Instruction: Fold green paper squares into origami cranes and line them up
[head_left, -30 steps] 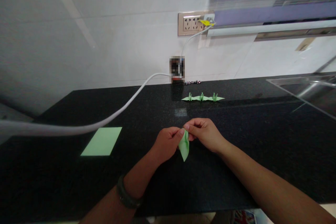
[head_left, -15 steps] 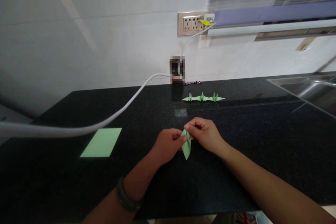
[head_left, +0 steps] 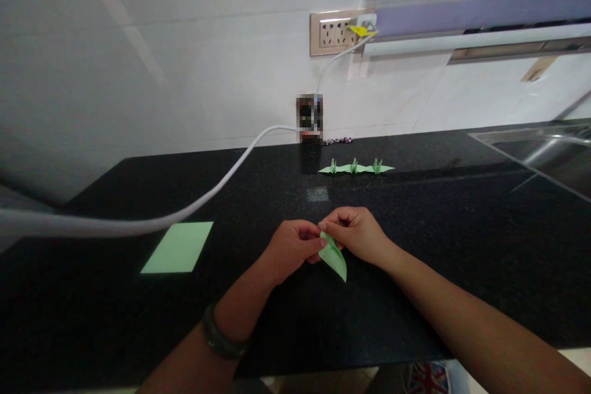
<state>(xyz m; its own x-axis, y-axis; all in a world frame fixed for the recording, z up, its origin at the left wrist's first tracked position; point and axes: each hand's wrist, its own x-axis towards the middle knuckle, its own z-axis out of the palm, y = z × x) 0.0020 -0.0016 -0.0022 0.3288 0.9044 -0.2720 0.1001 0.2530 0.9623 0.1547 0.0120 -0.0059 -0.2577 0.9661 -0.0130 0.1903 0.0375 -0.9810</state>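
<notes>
Our left hand (head_left: 294, 247) and right hand (head_left: 356, 234) meet above the middle of the bench (head_left: 462, 228). Both pinch the upper end of a folded green paper (head_left: 337, 260) between thumb and fingertips, the other fingers curled in. The paper is a narrow, leaf-like shape with sharp creases and a matte face. Its free point slants down and to the right, just above the bench top. A dark wristband (head_left: 218, 340) circles our left wrist.

The bench is black polished stone with fine pale speckles, glossy enough to mirror the light. On its left part a flat green sheet (head_left: 178, 247), four-sided and unfolded, lies well apart from our hands. Farther back, three small paper cranes (head_left: 355, 167) of the same green stand in a row, wingtip to wingtip.

A thick white cable (head_left: 207, 192) sweeps in a smooth curve from the left edge across the bench toward a small dark object (head_left: 309, 118) standing against the wall (head_left: 138, 74). That object is pixelated, so we cannot read anything on it.

The wall is glossy white tile. A metallic socket plate (head_left: 329, 34) is set into it, and a yellow tag (head_left: 358, 30) sits at its right end, where a thinner white lead hangs down. Any print on the tag is too small to read.

At the far right a steel sink (head_left: 540, 146) is let into the bench.
</notes>
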